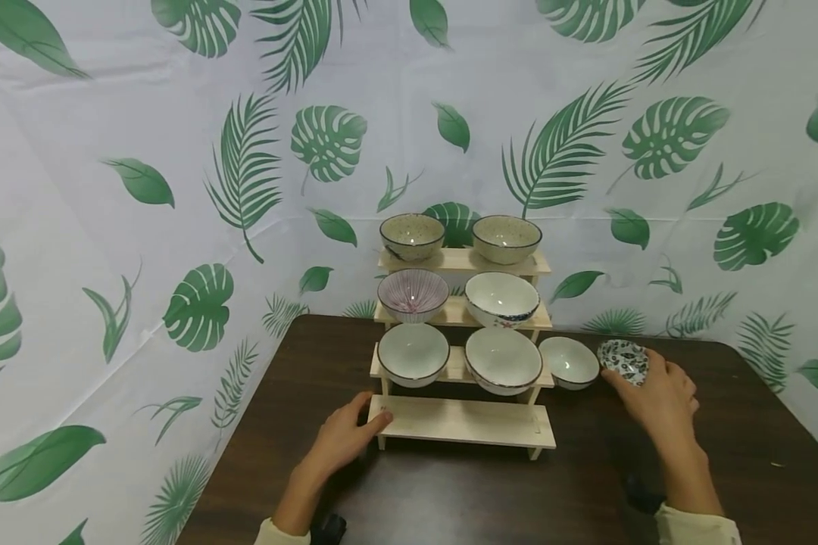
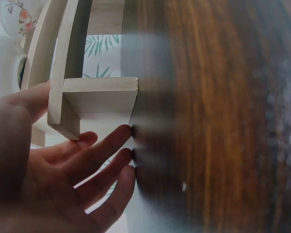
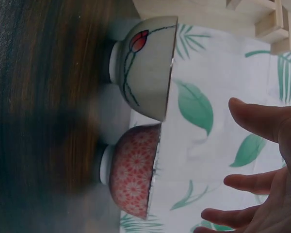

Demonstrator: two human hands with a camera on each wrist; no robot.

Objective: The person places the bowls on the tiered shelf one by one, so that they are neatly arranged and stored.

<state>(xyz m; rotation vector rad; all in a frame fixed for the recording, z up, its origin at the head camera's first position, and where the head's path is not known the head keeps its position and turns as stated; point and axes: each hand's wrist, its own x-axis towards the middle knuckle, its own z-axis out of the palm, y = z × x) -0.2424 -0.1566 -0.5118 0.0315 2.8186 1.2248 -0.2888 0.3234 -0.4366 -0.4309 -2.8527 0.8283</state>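
A tiered wooden display rack (image 1: 460, 420) stands on the table, its lowest step bare. My left hand (image 1: 344, 435) holds the left end of that step, thumb on top; in the left wrist view the fingers (image 2: 109, 148) reach down beside the end to the tabletop. My right hand (image 1: 661, 393) hovers by a small bowl (image 1: 623, 361), dark-patterned inside and red with flowers outside. In the right wrist view, thumb and fingers (image 3: 252, 182) are spread, apart from this red bowl (image 3: 135, 170). Beside it is a cream bowl (image 1: 569, 362) with a painted red bud outside.
Two speckled bowls (image 1: 412, 236) sit on the top step. Below them are a purple-striped bowl (image 1: 413, 295) and a white flowered bowl (image 1: 502, 298). Two pale bowls (image 1: 413, 354) stand on the third step. A leaf-print cloth (image 1: 395, 151) hangs behind the dark wooden table (image 1: 443, 499).
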